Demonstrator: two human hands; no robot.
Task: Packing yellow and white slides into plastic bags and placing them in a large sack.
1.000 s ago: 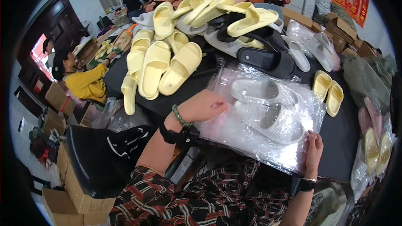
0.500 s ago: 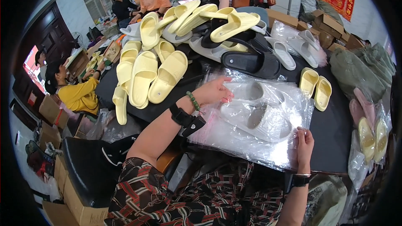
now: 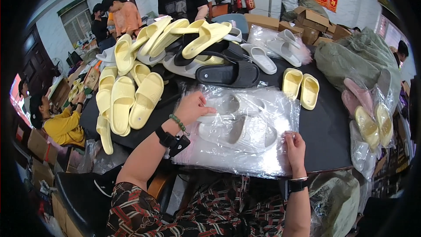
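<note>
A pair of light grey slippers (image 3: 239,132) lies side by side inside a clear plastic bag (image 3: 228,160) on top of more shiny clear film, at the table's near edge. My left hand (image 3: 193,106) is at the bag's left end, by the slippers' heels, its fingers curled together on the film. At the bag's right edge, my right hand (image 3: 294,145) pinches the plastic between thumb and fingers. Behind the bag lies a black slipper (image 3: 228,74). To its right sits a small pair of yellow slippers (image 3: 301,88).
A heap of loose yellow slippers (image 3: 123,105), mixed with grey and black ones, covers the left and back of the black table (image 3: 322,149). Bagged slippers (image 3: 372,125) hang over at the right beside a green sack (image 3: 351,61). A person (image 3: 182,0) stands across the table.
The whole view has swung right, so the scene sits farther left. My left hand's fingers have drawn together at the bag's left end. My right hand keeps its grip at the right edge.
</note>
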